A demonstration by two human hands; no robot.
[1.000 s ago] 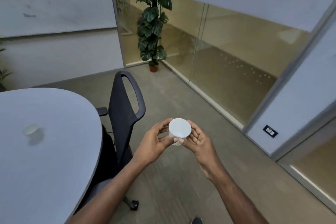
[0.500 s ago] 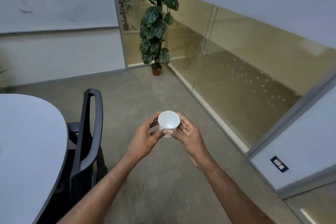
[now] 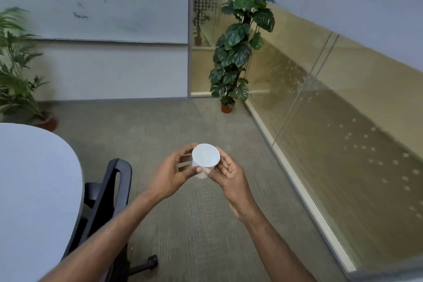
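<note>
Mid-air hold: white cup (image 3: 206, 155) is kept between both grips, over the carpet (image 3: 194, 224).
Cup is pinched at its sides, with the left grip (image 3: 170, 173) curled round one wall, the right grip (image 3: 229, 173) cupped on the other and the thumbs met on the near side. The two-sided support is judged to keep it level. Flat face is turned up; lid or base cannot be told. Counter (image 3: 34, 190) and chair (image 3: 114, 190) are left well apart.
</note>
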